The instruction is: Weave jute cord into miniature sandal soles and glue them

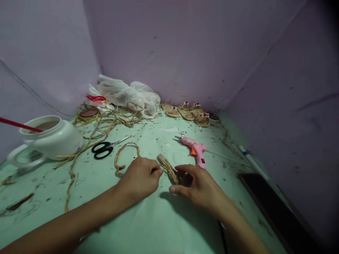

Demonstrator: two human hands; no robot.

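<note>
My left hand (140,178) and my right hand (197,185) meet over a small coiled jute-rope piece (168,167) on the green table (148,225). Both hands have fingers curled and pinched on that piece, the right at its near end, the left at its side. A loose tail of jute rope (124,151) loops away to the left from under my left hand. A pink glue gun (196,150) lies just beyond my right hand. Black-handled scissors (104,149) lie beyond my left hand.
A white jug (53,137) with a red stick in it stands at the left. Tangled jute cord (106,121), a round tin (88,113) and plastic bags (127,93) sit at the back. Finished woven pieces (189,112) lie back centre. A pen (251,160) and dark board (275,208) are right.
</note>
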